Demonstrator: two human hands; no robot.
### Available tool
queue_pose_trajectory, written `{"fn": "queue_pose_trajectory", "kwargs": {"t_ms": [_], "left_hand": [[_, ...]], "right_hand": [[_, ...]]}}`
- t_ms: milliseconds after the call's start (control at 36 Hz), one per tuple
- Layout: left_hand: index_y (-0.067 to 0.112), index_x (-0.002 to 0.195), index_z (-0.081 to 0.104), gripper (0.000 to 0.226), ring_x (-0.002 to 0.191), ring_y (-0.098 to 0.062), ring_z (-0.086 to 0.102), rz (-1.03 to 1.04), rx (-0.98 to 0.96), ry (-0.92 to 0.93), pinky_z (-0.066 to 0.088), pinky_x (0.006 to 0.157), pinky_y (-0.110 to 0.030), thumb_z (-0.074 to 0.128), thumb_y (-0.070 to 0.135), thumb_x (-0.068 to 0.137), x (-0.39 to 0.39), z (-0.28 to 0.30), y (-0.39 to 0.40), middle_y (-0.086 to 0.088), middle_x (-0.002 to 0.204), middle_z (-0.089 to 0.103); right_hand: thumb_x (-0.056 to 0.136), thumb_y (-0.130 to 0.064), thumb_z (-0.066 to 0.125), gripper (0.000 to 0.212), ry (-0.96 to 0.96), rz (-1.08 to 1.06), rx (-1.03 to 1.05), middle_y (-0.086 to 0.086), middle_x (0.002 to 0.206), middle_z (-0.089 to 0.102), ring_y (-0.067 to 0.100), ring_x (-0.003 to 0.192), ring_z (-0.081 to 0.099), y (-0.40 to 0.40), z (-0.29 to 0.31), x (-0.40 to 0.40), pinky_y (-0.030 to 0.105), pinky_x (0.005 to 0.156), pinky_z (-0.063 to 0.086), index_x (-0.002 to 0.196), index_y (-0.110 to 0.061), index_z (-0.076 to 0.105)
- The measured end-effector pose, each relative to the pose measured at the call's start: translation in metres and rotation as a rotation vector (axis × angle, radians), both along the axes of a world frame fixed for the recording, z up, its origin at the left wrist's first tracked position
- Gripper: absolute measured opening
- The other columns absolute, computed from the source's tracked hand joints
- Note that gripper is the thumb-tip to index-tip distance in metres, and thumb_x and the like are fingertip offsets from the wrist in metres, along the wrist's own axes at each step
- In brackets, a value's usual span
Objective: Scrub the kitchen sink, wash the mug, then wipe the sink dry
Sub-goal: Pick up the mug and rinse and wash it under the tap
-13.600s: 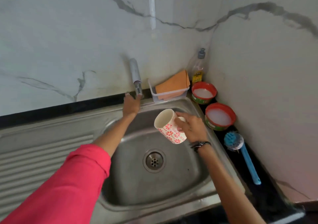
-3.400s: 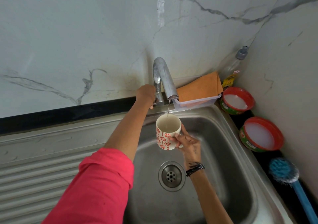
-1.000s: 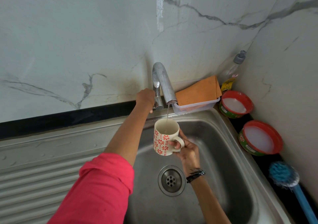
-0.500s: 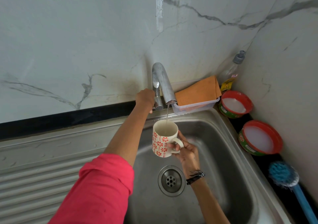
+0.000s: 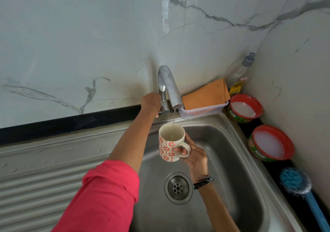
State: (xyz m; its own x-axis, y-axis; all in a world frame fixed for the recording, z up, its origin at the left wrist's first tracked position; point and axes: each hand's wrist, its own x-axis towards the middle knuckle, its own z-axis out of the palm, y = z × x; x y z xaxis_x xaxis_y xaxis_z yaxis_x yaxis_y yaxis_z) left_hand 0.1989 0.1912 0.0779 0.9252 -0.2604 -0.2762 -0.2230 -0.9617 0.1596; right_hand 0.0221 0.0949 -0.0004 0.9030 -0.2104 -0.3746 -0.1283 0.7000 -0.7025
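White marble-look walls [image 5: 71,35] w/ grey veins meet in corner; black countertop strip [image 5: 71,123] along base.

Place: a home kitchen, at the washing-up corner.
Sink: a stainless steel sink [image 5: 230,160] with a ribbed draining board [image 5: 35,192] and a round drain [image 5: 178,187].
Tap: a metal tap [image 5: 168,87] running a thin stream of water.
Walls: white marble-look wall panels [image 5: 80,44].
Supplies: an orange cloth [image 5: 205,96] in a clear tub [image 5: 201,111], a bottle [image 5: 240,74], two red-rimmed tubs of cleaning paste [image 5: 270,143], a blue brush [image 5: 296,181].
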Motion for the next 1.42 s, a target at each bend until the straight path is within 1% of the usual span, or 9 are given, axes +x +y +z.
{"fn": "queue_pose_trajectory", "kwargs": {"t_ms": [167, 389, 472, 611, 722, 1000, 1167, 1306, 1417], "left_hand": [[0.003, 0.104, 0.063, 0.03, 0.097, -0.02, 0.065, 0.003, -0.007, -0.007, 0.048, 0.082, -0.028, 0.074, 0.01, 0.076, 0.001, -0.001, 0.0, -0.008, 0.103, 0.068], [0.002, 0.101, 0.063, 0.028, 0.094, -0.02, 0.066, -0.001, -0.013, -0.016, 0.049, 0.081, -0.028, 0.074, 0.01, 0.076, 0.002, -0.004, 0.001, -0.009, 0.1, 0.069], [0.002, 0.104, 0.063, 0.028, 0.096, -0.021, 0.065, -0.004, -0.001, -0.027, 0.049, 0.082, -0.028, 0.072, 0.008, 0.078, 0.003, -0.005, 0.0, -0.009, 0.103, 0.068], [0.003, 0.105, 0.064, 0.03, 0.099, -0.022, 0.064, -0.022, 0.047, -0.056, 0.048, 0.081, -0.028, 0.074, 0.007, 0.076, 0.002, -0.005, -0.001, -0.009, 0.106, 0.066], [0.003, 0.104, 0.063, 0.027, 0.098, -0.022, 0.064, -0.027, 0.029, -0.075, 0.048, 0.081, -0.029, 0.071, 0.008, 0.08, 0.002, -0.007, 0.0, -0.009, 0.105, 0.066], [-0.006, 0.094, 0.068, 0.025, 0.059, -0.011, 0.062, 0.313, -0.573, 0.281, 0.053, 0.067, -0.023, 0.073, 0.012, 0.078, -0.005, -0.015, 0.028, -0.018, 0.09, 0.071], [-0.008, 0.092, 0.065, 0.027, 0.051, -0.011, 0.063, 0.526, -0.724, 0.258, 0.053, 0.054, -0.017, 0.077, 0.007, 0.073, -0.013, -0.01, 0.021, -0.019, 0.088, 0.071], [-0.003, 0.092, 0.061, 0.025, 0.075, -0.021, 0.07, 0.519, -0.725, 0.197, 0.057, 0.068, -0.026, 0.076, 0.005, 0.074, -0.017, -0.002, 0.008, -0.018, 0.091, 0.071], [-0.004, 0.101, 0.057, 0.023, 0.088, -0.023, 0.069, 0.398, -0.603, 0.139, 0.047, 0.054, -0.02, 0.067, 0.004, 0.082, -0.018, 0.007, 0.001, -0.018, 0.099, 0.069]], "right_hand": [[0.058, -0.008, 0.044, 0.055, -0.01, -0.005, -0.057, 0.004, 0.072, 0.074, 0.017, 0.064, 0.071, 0.001, 0.006, -0.01, 0.038, 0.078, 0.052, 0.108, 0.006, 0.061], [0.045, -0.031, 0.069, 0.052, -0.005, 0.025, -0.154, 0.016, 0.098, 0.068, 0.017, 0.069, 0.069, 0.002, 0.005, -0.009, 0.029, 0.07, 0.057, 0.093, -0.013, 0.072], [0.041, -0.035, 0.08, 0.055, 0.014, -0.01, -0.19, 0.004, 0.08, 0.071, 0.011, 0.068, 0.07, 0.003, 0.0, -0.008, 0.032, 0.073, 0.057, 0.095, -0.025, 0.072], [0.024, -0.055, 0.09, 0.057, 0.002, -0.023, -0.254, -0.003, 0.122, 0.062, 0.005, 0.081, 0.07, 0.006, -0.001, -0.007, 0.021, 0.066, 0.055, 0.063, -0.015, 0.078], [0.062, -0.023, 0.082, 0.014, 0.003, -0.019, -0.293, 0.0, 0.131, 0.057, 0.0, 0.088, 0.068, 0.006, 0.003, -0.007, 0.026, 0.071, 0.052, 0.058, -0.011, 0.076], [0.079, 0.003, 0.066, 0.038, -0.048, -0.021, -0.337, -0.002, 0.129, 0.058, 0.009, 0.101, 0.063, 0.004, 0.012, 0.0, 0.034, 0.086, 0.049, 0.046, -0.015, 0.071], [0.08, 0.006, 0.063, 0.012, -0.024, -0.013, -0.323, -0.014, 0.09, 0.073, 0.0, 0.073, 0.069, -0.003, 0.013, 0.001, 0.032, 0.079, 0.049, 0.083, -0.002, 0.072], [0.077, 0.004, 0.068, 0.012, 0.002, -0.03, -0.356, -0.005, 0.119, 0.065, 0.006, 0.09, 0.069, -0.007, 0.001, -0.001, 0.033, 0.082, 0.054, 0.079, -0.006, 0.075], [0.055, -0.021, 0.084, 0.061, 0.024, 0.003, -0.383, 0.006, 0.108, 0.071, 0.013, 0.089, 0.07, -0.009, -0.001, -0.006, 0.027, 0.077, 0.057, 0.112, -0.011, 0.066]]}}
